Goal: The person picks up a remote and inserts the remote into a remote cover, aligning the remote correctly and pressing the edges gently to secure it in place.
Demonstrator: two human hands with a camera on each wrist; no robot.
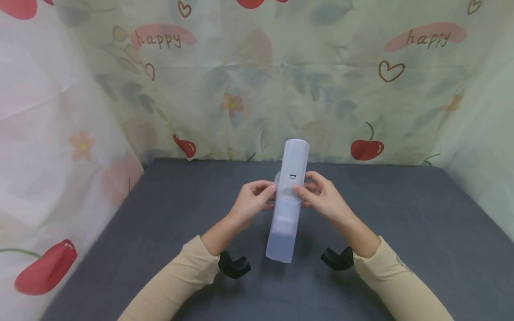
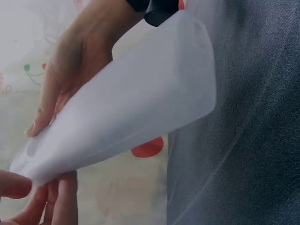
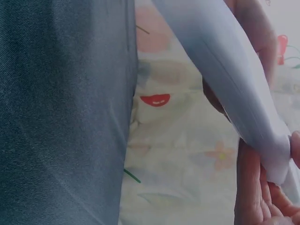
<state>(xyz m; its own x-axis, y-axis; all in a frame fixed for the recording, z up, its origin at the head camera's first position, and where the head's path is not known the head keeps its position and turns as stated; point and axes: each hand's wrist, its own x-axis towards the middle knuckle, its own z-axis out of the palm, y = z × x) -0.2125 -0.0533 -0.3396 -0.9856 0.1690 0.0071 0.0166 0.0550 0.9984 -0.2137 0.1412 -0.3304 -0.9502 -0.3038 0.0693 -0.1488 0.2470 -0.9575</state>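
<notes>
**Two hands hold a rolled white sheet above a grey table**

The left hand point(image 1: 252, 200) pinches the left edge of a rolled white sheet point(image 1: 288, 200), its fingers curled round the paper. The right hand point(image 1: 323, 198) grips the opposite edge in the same way, thumb laid across the front of the roll. Between them the sheet stands as a tall, slightly tilted tube, held clear above the grey table point(image 1: 401, 232), its upper end reaching up in front of the patterned backdrop point(image 1: 257, 80).

Only the head view shows the whole tube, both cream sleeves point(image 1: 176, 285) and a small dark mark on the roll's front face.

The left wrist view shows what the head view cannot: the rolled white sheet point(image 2: 140, 98) widens like a cone toward its near end, and fingertips point(image 2: 14, 185) close on its narrow end. The right wrist view shows the roll point(image 3: 225, 70) as a slim strip, with the right hand's fingers point(image 3: 251, 187) pressed against its end, and the table's grey cloth point(image 3: 61, 112) meeting a cherry-printed curtain point(image 3: 157, 100) below.
</notes>
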